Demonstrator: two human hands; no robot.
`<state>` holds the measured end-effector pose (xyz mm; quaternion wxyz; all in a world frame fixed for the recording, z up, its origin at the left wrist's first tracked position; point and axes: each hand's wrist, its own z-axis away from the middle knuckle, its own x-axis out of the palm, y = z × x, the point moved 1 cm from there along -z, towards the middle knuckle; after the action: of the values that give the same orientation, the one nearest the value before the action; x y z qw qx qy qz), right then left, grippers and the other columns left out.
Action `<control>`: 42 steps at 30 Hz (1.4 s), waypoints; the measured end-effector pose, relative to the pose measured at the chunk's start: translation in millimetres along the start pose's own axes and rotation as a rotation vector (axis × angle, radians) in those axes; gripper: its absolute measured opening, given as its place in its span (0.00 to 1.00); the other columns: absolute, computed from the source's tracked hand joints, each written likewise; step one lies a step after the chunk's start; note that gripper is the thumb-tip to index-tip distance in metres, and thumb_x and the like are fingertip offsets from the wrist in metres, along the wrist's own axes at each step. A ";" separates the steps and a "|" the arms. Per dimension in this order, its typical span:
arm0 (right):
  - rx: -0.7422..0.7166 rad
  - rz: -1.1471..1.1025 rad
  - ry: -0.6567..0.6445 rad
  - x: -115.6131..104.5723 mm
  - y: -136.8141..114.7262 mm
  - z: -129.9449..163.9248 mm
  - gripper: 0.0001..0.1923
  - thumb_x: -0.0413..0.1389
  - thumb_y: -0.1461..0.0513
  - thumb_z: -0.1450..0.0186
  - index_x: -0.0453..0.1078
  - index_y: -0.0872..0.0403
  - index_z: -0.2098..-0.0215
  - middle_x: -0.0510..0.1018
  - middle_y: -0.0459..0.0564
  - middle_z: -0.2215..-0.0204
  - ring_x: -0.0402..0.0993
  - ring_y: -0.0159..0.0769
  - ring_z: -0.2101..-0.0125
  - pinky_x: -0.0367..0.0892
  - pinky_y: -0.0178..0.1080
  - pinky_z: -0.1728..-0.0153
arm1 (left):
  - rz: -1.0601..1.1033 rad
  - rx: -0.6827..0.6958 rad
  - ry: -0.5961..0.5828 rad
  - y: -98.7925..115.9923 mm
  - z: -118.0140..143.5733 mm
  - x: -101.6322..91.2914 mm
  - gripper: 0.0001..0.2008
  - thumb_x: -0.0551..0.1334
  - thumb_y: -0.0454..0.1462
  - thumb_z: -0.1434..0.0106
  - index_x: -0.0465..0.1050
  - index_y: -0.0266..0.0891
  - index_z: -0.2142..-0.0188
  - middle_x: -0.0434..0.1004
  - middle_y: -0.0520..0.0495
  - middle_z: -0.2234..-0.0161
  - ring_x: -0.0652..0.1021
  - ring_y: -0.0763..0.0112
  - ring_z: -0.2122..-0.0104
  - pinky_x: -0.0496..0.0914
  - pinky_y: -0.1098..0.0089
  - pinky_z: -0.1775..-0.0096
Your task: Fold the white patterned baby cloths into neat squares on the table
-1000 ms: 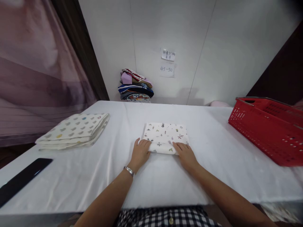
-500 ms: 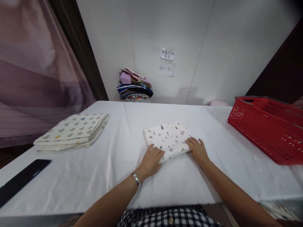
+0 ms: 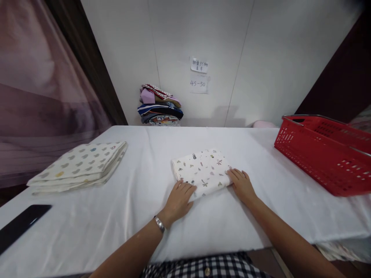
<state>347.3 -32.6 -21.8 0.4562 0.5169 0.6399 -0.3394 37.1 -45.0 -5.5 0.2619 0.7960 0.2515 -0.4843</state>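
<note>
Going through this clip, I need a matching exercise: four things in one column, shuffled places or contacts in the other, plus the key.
Column one
1. Red basket
2. Left hand
3. Black flat object
4. Right hand

Column two
A. On the right end of the small printed cloth
B. At the left of the white-covered table, nearer the person than the grey-patterned cloth
C. On the small printed cloth's near left corner
D. At the table's right side

Pairs: 1-D, 2-C, 3-B, 4-A

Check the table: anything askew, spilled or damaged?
Nothing looks spilled or damaged. The small printed cloth touched by the left hand and right hand sits askew: its near edge slants against the white table's front edge.
</note>
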 end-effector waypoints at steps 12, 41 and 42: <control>-0.092 -0.077 -0.007 12.2 20.2 -12.9 0.28 0.46 0.75 0.46 0.66 0.57 0.48 0.70 0.55 0.47 0.62 0.43 0.47 0.56 0.44 0.49 | -0.043 -0.115 -0.010 -11.8 6.3 -1.2 0.37 0.55 0.25 0.55 0.58 0.39 0.42 0.67 0.42 0.45 0.64 0.55 0.43 0.56 0.50 0.42; 0.765 -1.411 0.017 -7.7 34.0 -153.8 0.34 0.62 0.63 0.52 0.64 0.51 0.46 0.73 0.48 0.62 0.72 0.33 0.68 0.69 0.34 0.70 | 1.174 -1.158 0.233 -98.9 -94.4 -43.6 0.18 0.65 0.42 0.49 0.70 0.35 0.61 0.78 0.44 0.67 0.77 0.66 0.70 0.69 0.69 0.69; 0.813 -1.377 -0.005 6.9 30.3 -154.9 0.33 0.61 0.63 0.52 0.65 0.52 0.47 0.73 0.49 0.61 0.73 0.33 0.69 0.69 0.34 0.70 | 1.202 -1.186 0.200 -104.3 -93.8 -33.3 0.19 0.66 0.43 0.50 0.70 0.35 0.61 0.78 0.43 0.67 0.77 0.65 0.70 0.70 0.69 0.69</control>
<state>340.4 117.3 27.6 -0.0788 0.1308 0.6404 -0.7527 15.4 88.8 43.4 0.8250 0.5644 0.0200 0.0218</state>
